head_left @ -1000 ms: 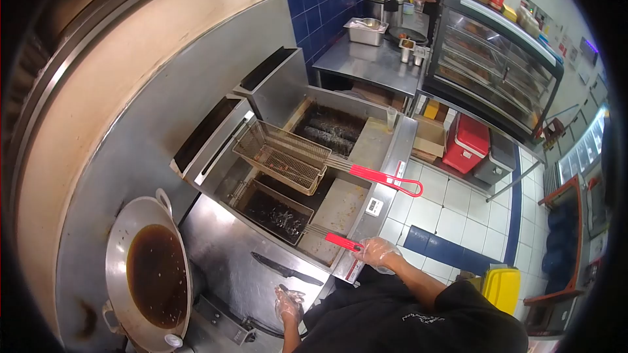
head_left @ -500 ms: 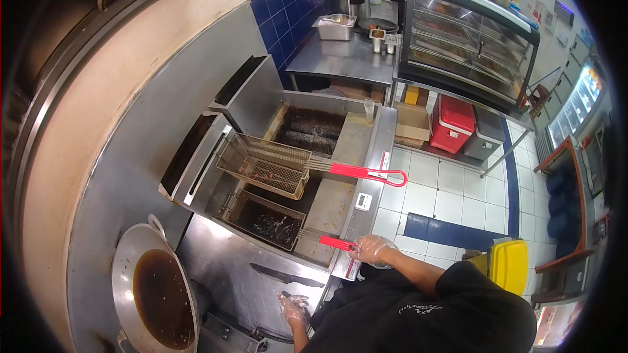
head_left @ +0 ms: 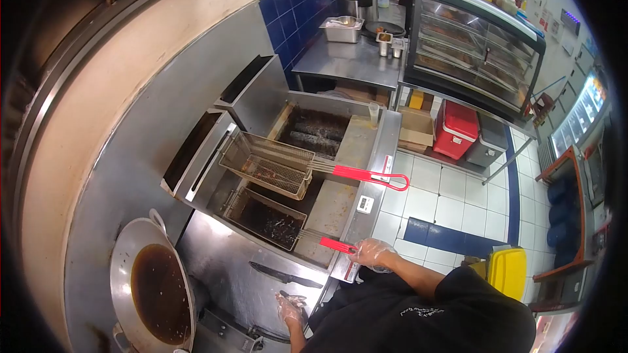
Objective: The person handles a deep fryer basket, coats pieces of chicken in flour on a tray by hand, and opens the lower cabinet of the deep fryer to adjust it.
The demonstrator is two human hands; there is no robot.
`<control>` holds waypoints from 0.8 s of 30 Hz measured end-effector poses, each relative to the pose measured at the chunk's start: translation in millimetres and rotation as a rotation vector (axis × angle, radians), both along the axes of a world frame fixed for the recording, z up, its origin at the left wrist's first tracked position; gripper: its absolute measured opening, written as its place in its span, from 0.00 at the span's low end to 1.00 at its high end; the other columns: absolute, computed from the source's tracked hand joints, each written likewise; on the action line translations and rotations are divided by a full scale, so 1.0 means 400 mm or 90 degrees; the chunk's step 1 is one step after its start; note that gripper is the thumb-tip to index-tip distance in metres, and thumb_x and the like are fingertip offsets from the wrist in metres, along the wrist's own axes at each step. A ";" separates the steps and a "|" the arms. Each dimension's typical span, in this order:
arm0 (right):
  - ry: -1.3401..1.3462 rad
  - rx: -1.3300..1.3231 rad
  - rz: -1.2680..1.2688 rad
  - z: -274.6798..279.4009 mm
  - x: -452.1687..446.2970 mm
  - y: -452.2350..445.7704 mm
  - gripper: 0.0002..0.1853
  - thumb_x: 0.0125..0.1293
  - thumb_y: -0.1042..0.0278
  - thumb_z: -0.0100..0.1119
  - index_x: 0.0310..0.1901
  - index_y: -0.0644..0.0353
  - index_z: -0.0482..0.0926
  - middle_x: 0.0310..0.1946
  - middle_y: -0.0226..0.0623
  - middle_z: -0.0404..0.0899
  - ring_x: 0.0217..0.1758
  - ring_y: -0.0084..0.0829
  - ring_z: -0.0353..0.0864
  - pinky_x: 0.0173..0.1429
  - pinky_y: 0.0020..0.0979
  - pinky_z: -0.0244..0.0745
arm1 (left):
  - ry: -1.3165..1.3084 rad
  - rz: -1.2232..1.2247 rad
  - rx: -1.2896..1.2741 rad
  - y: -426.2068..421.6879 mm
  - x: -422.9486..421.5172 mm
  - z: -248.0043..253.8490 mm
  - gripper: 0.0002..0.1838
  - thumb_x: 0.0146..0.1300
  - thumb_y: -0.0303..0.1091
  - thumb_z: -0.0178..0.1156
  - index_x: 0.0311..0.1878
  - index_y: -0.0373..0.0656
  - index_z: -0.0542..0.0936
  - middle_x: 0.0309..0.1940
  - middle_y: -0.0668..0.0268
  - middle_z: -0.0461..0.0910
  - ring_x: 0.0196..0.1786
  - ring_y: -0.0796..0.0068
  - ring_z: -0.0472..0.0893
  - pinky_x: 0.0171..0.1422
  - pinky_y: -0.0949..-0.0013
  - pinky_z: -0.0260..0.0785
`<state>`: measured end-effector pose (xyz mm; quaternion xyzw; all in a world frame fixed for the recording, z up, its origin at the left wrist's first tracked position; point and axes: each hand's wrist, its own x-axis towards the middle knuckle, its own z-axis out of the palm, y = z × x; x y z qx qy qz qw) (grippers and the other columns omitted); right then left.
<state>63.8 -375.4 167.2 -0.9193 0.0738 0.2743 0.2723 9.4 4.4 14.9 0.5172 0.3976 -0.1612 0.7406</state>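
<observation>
Nearer fryer basket (head_left: 299, 231) sits beyond the right hand (head_left: 373, 254) — red handle (head_left: 337, 244) held.

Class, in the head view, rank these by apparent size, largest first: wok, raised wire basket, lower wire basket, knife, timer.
1. Wok
2. Raised wire basket and lower wire basket, unranked: they look similar, and the raised one is probably nearer the camera.
3. Knife
4. Timer

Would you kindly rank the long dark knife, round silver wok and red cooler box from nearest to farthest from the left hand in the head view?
1. Dark knife, just beyond the left hand.
2. Silver wok, to the left.
3. Red cooler box, ahead and right.
</observation>
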 end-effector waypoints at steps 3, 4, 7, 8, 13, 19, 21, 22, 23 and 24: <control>0.021 -0.017 0.023 0.011 0.005 0.002 0.32 0.67 0.39 0.55 0.50 0.64 0.87 0.49 0.60 0.86 0.56 0.57 0.86 0.62 0.51 0.79 | -0.006 0.021 0.016 -0.010 -0.004 0.000 0.29 0.83 0.56 0.42 0.63 0.36 0.70 0.35 0.58 0.81 0.28 0.72 0.79 0.29 0.68 0.75; 0.021 -0.017 0.027 0.001 0.004 -0.001 0.32 0.67 0.39 0.55 0.50 0.64 0.87 0.49 0.60 0.86 0.56 0.57 0.86 0.62 0.51 0.79 | -0.008 0.022 0.019 -0.010 -0.005 -0.001 0.28 0.83 0.55 0.42 0.64 0.36 0.69 0.36 0.58 0.81 0.28 0.72 0.79 0.29 0.68 0.75; -0.012 0.001 0.001 -0.018 -0.004 -0.005 0.32 0.66 0.36 0.59 0.46 0.66 0.86 0.43 0.61 0.87 0.51 0.59 0.86 0.57 0.52 0.81 | -0.013 0.021 0.028 -0.007 -0.007 -0.014 0.26 0.83 0.50 0.43 0.67 0.35 0.67 0.37 0.58 0.80 0.29 0.72 0.79 0.30 0.67 0.75; -0.008 0.008 -0.010 -0.015 -0.007 -0.005 0.32 0.66 0.36 0.59 0.45 0.66 0.86 0.42 0.61 0.86 0.50 0.59 0.86 0.57 0.52 0.81 | -0.013 0.016 0.032 -0.003 -0.007 -0.019 0.26 0.83 0.49 0.43 0.68 0.35 0.67 0.38 0.58 0.80 0.30 0.72 0.78 0.31 0.67 0.75; -0.005 0.014 -0.001 -0.017 -0.007 -0.008 0.31 0.65 0.37 0.60 0.43 0.66 0.86 0.41 0.62 0.86 0.49 0.60 0.86 0.56 0.52 0.81 | -0.020 -0.028 0.059 0.025 -0.014 -0.083 0.25 0.83 0.42 0.44 0.73 0.34 0.64 0.40 0.58 0.79 0.31 0.73 0.78 0.32 0.67 0.76; 0.022 -0.006 0.006 -0.057 -0.009 -0.010 0.31 0.66 0.39 0.58 0.48 0.65 0.87 0.46 0.60 0.87 0.54 0.58 0.86 0.61 0.51 0.79 | -0.054 -0.076 0.159 0.017 -0.004 -0.066 0.27 0.85 0.48 0.43 0.73 0.35 0.65 0.37 0.60 0.79 0.31 0.73 0.78 0.31 0.67 0.74; -0.044 0.022 -0.016 -0.071 -0.013 -0.011 0.29 0.64 0.40 0.61 0.40 0.66 0.86 0.37 0.63 0.85 0.45 0.61 0.86 0.53 0.54 0.80 | 0.018 0.055 0.042 -0.023 0.002 0.020 0.28 0.85 0.52 0.41 0.72 0.37 0.67 0.34 0.61 0.79 0.30 0.73 0.78 0.30 0.68 0.73; -0.045 0.022 -0.016 -0.067 -0.014 -0.011 0.29 0.64 0.40 0.61 0.40 0.66 0.86 0.37 0.63 0.85 0.45 0.61 0.86 0.53 0.54 0.80 | 0.009 0.078 0.053 -0.028 0.000 0.021 0.27 0.85 0.53 0.41 0.68 0.39 0.70 0.33 0.61 0.79 0.29 0.72 0.78 0.30 0.68 0.73; -0.044 0.032 -0.019 -0.061 -0.016 -0.012 0.29 0.64 0.40 0.61 0.40 0.65 0.86 0.36 0.63 0.85 0.45 0.61 0.86 0.53 0.54 0.80 | -0.001 0.100 0.065 -0.030 -0.001 0.025 0.26 0.85 0.54 0.41 0.65 0.41 0.73 0.31 0.62 0.79 0.28 0.71 0.79 0.30 0.68 0.72; -0.043 0.042 -0.022 -0.050 -0.017 -0.011 0.28 0.64 0.40 0.61 0.40 0.64 0.86 0.36 0.63 0.85 0.44 0.61 0.86 0.53 0.54 0.80 | -0.002 0.099 0.065 -0.035 0.001 0.040 0.26 0.85 0.54 0.41 0.65 0.41 0.73 0.31 0.62 0.79 0.28 0.71 0.79 0.30 0.68 0.72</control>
